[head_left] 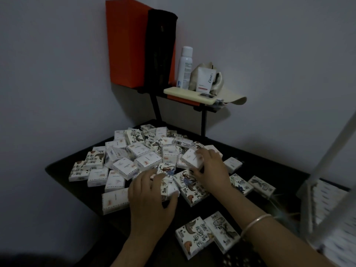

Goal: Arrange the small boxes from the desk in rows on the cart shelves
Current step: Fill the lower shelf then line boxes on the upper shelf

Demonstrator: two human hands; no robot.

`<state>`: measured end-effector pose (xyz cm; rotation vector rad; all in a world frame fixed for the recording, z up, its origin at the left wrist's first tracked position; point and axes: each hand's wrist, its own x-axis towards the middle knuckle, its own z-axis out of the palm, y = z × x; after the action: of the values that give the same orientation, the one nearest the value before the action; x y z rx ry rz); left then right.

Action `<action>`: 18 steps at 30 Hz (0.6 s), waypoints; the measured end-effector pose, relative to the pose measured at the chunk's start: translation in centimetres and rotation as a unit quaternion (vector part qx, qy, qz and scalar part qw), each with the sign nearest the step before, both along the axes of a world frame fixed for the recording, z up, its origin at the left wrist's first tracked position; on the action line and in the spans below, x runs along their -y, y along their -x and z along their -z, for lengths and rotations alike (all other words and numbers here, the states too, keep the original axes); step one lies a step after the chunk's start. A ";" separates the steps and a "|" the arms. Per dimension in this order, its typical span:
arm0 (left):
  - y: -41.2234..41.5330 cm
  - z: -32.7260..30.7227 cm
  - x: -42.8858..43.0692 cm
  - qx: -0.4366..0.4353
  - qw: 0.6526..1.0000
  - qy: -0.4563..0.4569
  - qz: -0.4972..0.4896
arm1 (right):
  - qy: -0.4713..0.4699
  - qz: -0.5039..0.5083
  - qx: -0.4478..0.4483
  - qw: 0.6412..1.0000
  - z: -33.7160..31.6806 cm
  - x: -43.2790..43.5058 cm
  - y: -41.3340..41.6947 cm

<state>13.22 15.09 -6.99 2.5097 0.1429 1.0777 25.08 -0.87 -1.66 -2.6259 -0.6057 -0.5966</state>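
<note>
Loose heap of small boxes [146,160] on dark table [61,168]. Left hand [149,199] at heap's near edge, fingers [171,198] curled around one box [170,186], thumb under. Right hand [211,170] further in, fingers pinching a tilted box [192,158]. White cart frame [323,176] at right, blurred.

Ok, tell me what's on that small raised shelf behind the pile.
On the raised shelf: an orange box, black pouch, white spray can, Dove tube and phone. The beige bag is partly covered.
</note>
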 end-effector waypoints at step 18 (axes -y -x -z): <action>-4.3 -5.6 -5.5 -0.097 0.993 -0.024 -0.059 | -0.222 -0.107 -0.032 0.969 -6.6 5.6 9.0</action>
<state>17.50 20.57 -1.36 2.6765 0.3278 0.8871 16.11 -6.45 4.95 -2.1204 -0.6393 -0.5094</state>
